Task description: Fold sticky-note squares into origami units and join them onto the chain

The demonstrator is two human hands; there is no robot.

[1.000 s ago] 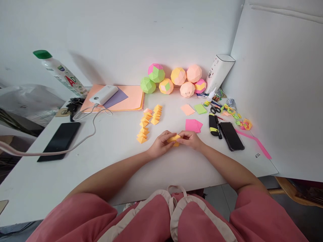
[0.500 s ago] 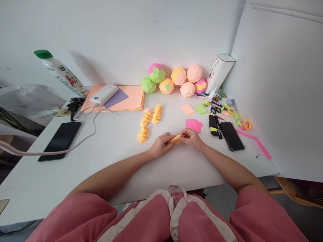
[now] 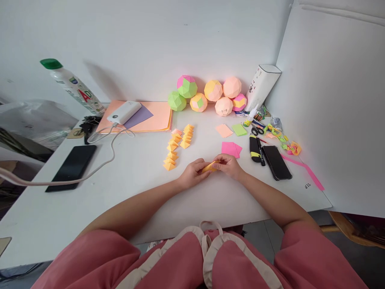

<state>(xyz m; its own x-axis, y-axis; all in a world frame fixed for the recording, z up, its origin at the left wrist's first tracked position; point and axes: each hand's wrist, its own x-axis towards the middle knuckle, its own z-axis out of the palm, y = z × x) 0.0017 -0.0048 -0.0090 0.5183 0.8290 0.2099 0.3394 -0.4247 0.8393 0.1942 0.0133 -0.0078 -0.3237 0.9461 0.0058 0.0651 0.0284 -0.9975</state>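
Note:
Between my two hands is a small piece of folded orange paper [image 3: 209, 166], held just above the white table. My left hand [image 3: 194, 172] pinches its left end. The fingers of my right hand [image 3: 229, 165] are closed on its right end and hide part of it. Beyond my left hand stand two rows of folded orange paper units [image 3: 171, 156], stacked one against another. Pink paper squares [image 3: 230, 149] lie just past my right hand, with peach squares [image 3: 224, 131] and green squares [image 3: 239, 129] farther back.
Several faceted paper balls [image 3: 213, 90] sit along the wall. On the right are a phone [image 3: 276, 162], a box cutter [image 3: 254, 149], scissors [image 3: 257, 130] and paper scraps. A power bank [image 3: 124, 113], its cable [image 3: 112, 154], a dark tablet [image 3: 72, 167] and a bottle [image 3: 73, 86] occupy the left.
My fingers have shifted very slightly on the orange paper, and its visible part looks a little narrower. Everything else on the table stays where it was.

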